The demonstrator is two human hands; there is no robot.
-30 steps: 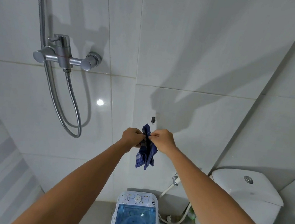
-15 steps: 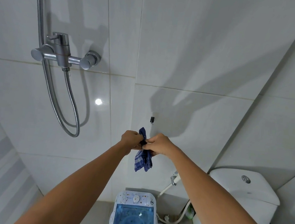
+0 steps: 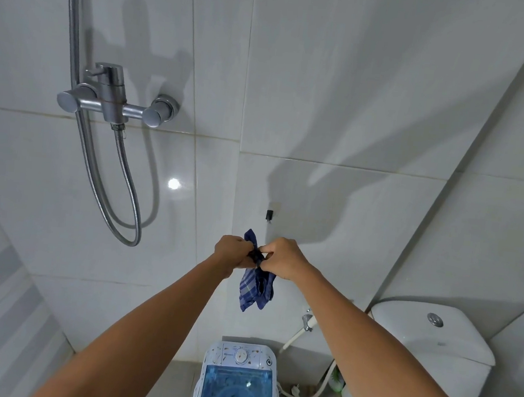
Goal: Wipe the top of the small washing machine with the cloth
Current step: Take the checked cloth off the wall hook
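A dark blue checked cloth (image 3: 256, 288) hangs bunched in the air in front of the tiled wall. My left hand (image 3: 233, 251) and my right hand (image 3: 282, 257) both pinch its top, knuckles nearly touching. Far below them on the floor stands the small washing machine (image 3: 236, 383), white with a blue see-through lid and a dial panel at its back; its front is cut off by the frame's bottom edge. Neither hand is near the machine.
A steel shower mixer (image 3: 111, 99) with a looping hose (image 3: 125, 192) is on the wall at left. A white toilet cistern (image 3: 426, 336) stands at right. A small dark hook (image 3: 269, 214) is on the wall above my hands. A bidet sprayer (image 3: 306, 324) and cords lie right of the machine.
My hands have closed together on the cloth and bunched its top. The view has shifted slightly, with the shower mixer now sitting a little further left.
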